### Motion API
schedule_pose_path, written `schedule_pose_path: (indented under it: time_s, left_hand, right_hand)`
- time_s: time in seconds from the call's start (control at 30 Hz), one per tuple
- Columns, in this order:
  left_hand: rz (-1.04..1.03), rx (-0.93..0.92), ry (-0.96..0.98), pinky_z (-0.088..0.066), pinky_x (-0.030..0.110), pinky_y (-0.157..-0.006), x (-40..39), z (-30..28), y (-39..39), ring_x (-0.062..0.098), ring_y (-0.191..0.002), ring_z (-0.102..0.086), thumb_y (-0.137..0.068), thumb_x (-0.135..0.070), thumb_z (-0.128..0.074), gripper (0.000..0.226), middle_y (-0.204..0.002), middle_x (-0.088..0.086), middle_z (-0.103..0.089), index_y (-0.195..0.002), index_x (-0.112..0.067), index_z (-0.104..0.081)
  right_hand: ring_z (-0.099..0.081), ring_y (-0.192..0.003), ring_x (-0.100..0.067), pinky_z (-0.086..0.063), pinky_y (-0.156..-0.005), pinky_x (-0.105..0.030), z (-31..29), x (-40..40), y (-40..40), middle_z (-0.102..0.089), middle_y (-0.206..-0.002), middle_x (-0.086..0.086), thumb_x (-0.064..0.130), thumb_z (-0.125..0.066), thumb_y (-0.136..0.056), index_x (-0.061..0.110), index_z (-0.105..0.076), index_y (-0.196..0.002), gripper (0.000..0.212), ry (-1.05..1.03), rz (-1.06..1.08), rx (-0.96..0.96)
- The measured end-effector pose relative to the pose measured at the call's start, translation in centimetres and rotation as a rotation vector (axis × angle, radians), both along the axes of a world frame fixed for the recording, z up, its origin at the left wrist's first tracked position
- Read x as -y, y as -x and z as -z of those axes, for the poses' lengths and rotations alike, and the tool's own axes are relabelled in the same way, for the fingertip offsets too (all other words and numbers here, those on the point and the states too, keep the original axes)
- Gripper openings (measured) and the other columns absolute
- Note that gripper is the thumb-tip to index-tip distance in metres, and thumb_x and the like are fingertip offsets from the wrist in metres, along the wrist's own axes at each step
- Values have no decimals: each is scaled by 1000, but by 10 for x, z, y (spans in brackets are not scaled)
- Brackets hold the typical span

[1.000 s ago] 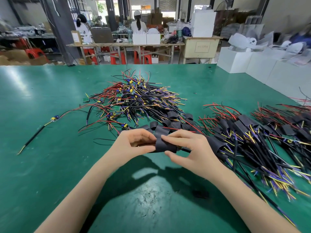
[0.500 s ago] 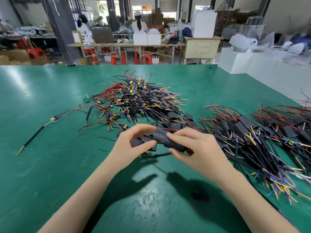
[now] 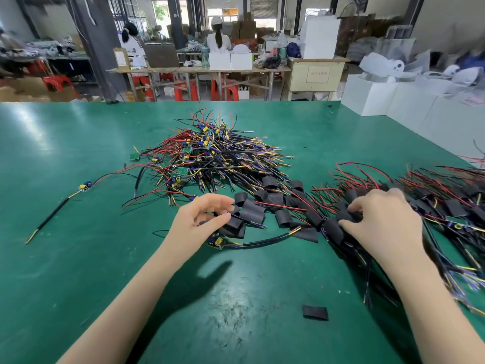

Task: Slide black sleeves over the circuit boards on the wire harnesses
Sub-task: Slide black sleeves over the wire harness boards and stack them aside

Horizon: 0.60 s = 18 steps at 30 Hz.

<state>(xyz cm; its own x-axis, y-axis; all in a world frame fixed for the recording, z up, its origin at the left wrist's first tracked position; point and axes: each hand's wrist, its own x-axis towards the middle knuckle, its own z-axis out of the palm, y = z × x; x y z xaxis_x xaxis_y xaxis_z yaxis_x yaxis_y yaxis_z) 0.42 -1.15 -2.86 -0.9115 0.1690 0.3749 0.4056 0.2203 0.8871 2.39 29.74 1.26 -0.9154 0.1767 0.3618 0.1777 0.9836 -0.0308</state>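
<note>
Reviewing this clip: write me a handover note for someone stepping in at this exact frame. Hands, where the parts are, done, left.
Left hand: fingers loosely curled over the loose black sleeves at table centre; a firm grip is not clear.
Right hand: fingers curled on a sleeved harness at the near edge of the sleeved pile on the right.
Unsleeved harnesses are heaped behind the sleeves. One bare board with its cable lies just below the left hand; another bare harness lies far left. One sleeve lies alone near the front.
Done: the right pile. Left: the centre heap and both strays.
</note>
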Motion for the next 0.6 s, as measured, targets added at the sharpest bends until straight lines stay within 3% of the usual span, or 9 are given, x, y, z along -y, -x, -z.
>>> schedule_pose_path:
  time_s: [0.2, 0.3, 0.4, 0.5, 0.6]
  left_hand:
    - [-84, -13, 5, -51, 17, -82, 8, 1, 7, 13, -93, -67, -88, 4, -64, 24, -100, -1, -73, -102, -14, -70]
    - [-186, -14, 8, -51, 16, -83, 13, 4, 12, 15, -94, -68, -88, 7, -63, 22, -99, 2, -74, -101, -10, -70]
    - [-316, -28, 98, -52, 21, -82, 18, 8, 20, 16, -92, -67, -87, 7, -62, 22, -97, 0, -73, -99, -10, -71]
    - [-455, -36, 206, -47, 15, -75, 23, 11, 32, 14, -89, -64, -85, 3, -63, 21, -97, -3, -71, -97, -13, -71]
    - [-543, -48, 335, -43, 20, -78, 29, 11, 50, 16, -90, -61, -83, 3, -63, 24, -104, 4, -69, -101, -11, -71]
  right_hand:
    - [-59, -97, -26, -50, -74, -37, 1, 20, -1, -66, -86, 0, 32, -77, -75, 20, -74, -93, 22, 266, -325, -216]
    - [-57, -97, -23, -49, -79, -37, 13, 44, -3, -67, -91, 2, 29, -76, -77, 21, -74, -95, 19, 276, -549, -118]
    - [-51, -111, -25, -44, -91, -38, 33, 64, 0, -63, -116, 0, 31, -67, -87, 18, -69, -113, 29, 176, -738, 15]
    - [-42, -125, -25, -35, -102, -37, 49, 70, 10, -47, -138, -3, 38, -45, -98, 20, -51, -133, 40, 101, -633, 83]
    - [-49, -116, -25, -40, -95, -34, 53, 61, 19, -49, -130, -3, 35, -33, -102, 20, -48, -130, 35, 42, -479, 98]
